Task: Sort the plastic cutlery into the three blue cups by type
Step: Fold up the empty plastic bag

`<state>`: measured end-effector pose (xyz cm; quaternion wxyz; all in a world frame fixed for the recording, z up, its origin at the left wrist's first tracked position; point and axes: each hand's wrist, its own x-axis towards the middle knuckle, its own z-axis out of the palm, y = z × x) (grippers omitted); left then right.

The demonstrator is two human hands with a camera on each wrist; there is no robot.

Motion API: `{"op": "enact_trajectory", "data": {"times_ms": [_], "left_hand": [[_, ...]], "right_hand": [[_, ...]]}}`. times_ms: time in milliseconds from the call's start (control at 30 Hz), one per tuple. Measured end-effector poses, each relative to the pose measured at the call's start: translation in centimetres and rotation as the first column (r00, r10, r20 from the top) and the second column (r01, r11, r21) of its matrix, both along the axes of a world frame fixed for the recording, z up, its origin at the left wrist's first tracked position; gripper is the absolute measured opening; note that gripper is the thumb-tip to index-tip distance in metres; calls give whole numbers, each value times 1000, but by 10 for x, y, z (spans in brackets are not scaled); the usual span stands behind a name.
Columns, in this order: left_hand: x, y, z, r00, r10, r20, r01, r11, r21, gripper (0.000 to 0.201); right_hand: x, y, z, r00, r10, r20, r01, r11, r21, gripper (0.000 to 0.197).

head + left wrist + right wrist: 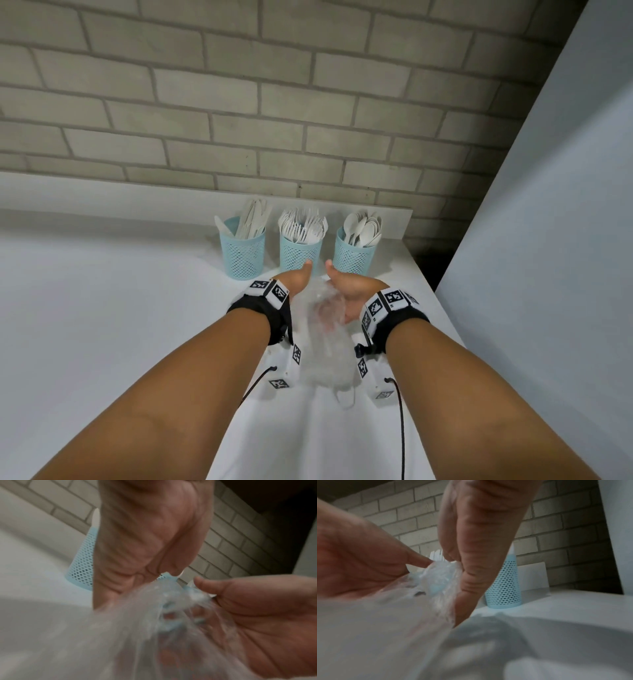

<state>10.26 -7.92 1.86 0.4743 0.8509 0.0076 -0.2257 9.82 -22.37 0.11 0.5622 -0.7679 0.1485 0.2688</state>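
Three blue mesh cups stand in a row near the brick wall: the left cup (243,255) holds white knives (251,222), the middle cup (300,255) forks (303,226), the right cup (352,257) spoons (363,228). Just in front of the middle cup, my left hand (298,279) and right hand (349,289) face each other and hold a crumpled clear plastic bag (325,342) between them. The bag hangs back toward me, and something white (346,399) shows blurred at its near end. In the right wrist view my right fingers (452,557) pinch the bag's top (436,580).
The white counter (102,325) ends at a right edge (442,308), with a dark gap and a pale panel (548,240) beyond. A low white ledge (394,219) runs behind the cups under the brick wall (239,102). Cables hang from both wrist cameras.
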Motion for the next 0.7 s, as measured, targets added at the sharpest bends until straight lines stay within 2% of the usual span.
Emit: {"op": "enact_trajectory", "data": {"times_ms": [67, 100, 200, 233, 300, 400, 467, 500, 533, 600, 667, 700], "left_hand": [[0, -3, 0, 992, 113, -62, -122, 981, -149, 66], [-1, -5, 1, 983, 165, -83, -181, 955, -234, 64], [7, 0, 1, 972, 194, -129, -228, 906, -356, 57], [6, 4, 4, 967, 223, -127, -255, 888, -383, 54], [9, 12, 6, 946, 313, -82, -318, 853, -414, 50], [8, 13, 6, 890, 439, 121, -378, 861, -341, 45], [3, 13, 9, 825, 498, 267, -392, 845, -364, 39], [0, 12, 11, 800, 503, 327, -377, 845, -380, 34], [-2, 10, 11, 788, 500, 360, -352, 845, -403, 28], [-4, 5, 11, 798, 509, 322, -314, 808, -498, 18], [-7, -1, 13, 817, 529, 230, -318, 745, -587, 22], [-8, -4, 13, 815, 537, 218, -327, 736, -592, 28]], "right_hand": [[-9, 20, 22, 997, 71, -13, -67, 973, 222, 95], [-12, 27, 31, 994, 109, -9, -99, 934, 344, 92], [-11, 32, 40, 993, 115, -20, -87, 848, 523, 91], [-9, 33, 41, 996, 91, -21, -66, 844, 532, 90], [-6, 34, 44, 999, 17, -34, 0, 893, 449, 86], [-4, 32, 41, 995, -81, -55, 87, 987, 132, 78], [-9, 36, 41, 995, -31, -95, 26, 999, -47, 81], [-13, 38, 42, 989, 25, -143, -37, 996, -79, 84], [-15, 40, 43, 980, 53, -190, -63, 997, -44, 85], [-15, 42, 42, 975, 30, -218, 10, 984, 179, 79], [-8, 42, 39, 977, -82, -199, 156, 907, 391, 81], [-6, 42, 40, 975, -129, -179, 197, 876, 441, 82]]}}
